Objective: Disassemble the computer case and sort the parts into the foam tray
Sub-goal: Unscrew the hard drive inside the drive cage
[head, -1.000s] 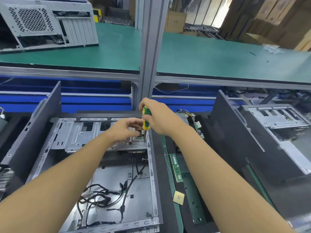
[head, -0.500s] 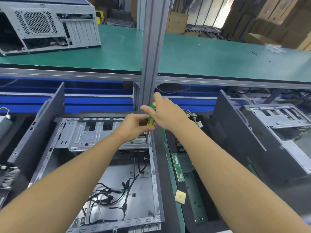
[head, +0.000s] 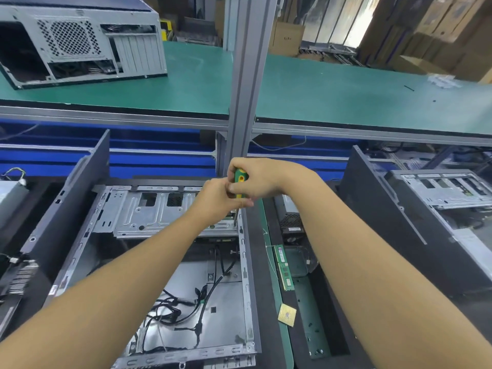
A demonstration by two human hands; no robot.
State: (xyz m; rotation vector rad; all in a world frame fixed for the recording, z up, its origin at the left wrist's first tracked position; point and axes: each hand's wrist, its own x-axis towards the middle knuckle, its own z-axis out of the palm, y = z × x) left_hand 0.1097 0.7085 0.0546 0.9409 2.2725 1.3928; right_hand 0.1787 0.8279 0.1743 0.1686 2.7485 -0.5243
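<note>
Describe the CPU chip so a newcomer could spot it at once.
Find the open case at centre. Just right of its wall lies a green RAM stick; nearer the camera from that sits the chip. It alone is small, square and gold.

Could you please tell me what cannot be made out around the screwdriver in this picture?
Head view only.
- Whatever the screwdriver tip meets: too small to tell.
- Fingertips of the left hand: hidden behind the right hand, so their hold is unclear.
- Label on the memory stick: too small to read.
</note>
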